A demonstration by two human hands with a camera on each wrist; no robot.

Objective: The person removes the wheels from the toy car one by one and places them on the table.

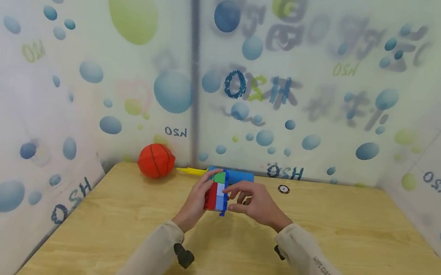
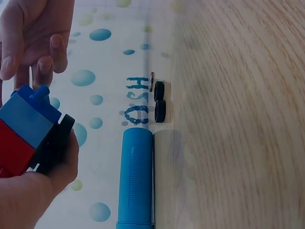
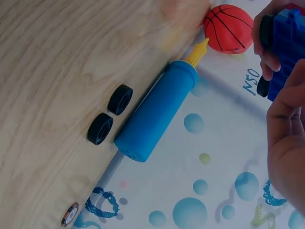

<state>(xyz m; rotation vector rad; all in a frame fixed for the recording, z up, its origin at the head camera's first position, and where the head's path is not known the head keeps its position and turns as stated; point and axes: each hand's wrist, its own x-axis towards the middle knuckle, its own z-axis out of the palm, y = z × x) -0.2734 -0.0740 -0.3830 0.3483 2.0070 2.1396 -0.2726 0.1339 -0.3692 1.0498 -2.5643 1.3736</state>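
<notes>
A toy car of building blocks [image 1: 216,196], with red, white, light blue and green blocks on a blue base, is held in my left hand [image 1: 197,196] above the table. Black wheels are on it; one wheel [image 2: 56,143] shows by the left palm in the left wrist view. My right hand [image 1: 255,202] is beside the blue base [image 3: 288,55], its fingers loosely bent and its index fingertip close to the blocks. Whether that fingertip touches them I cannot tell. Two loose black wheels [image 3: 120,99] stand on the table, hidden in the head view.
A blue hand pump [image 3: 159,109] with a yellow nozzle [image 1: 192,171] lies along the table's back edge. Left of it sits a red ball [image 1: 155,160] with black lines. A round chip [image 1: 284,189] lies at the back right. Patterned walls [image 1: 315,75] enclose the wooden table [image 1: 356,246].
</notes>
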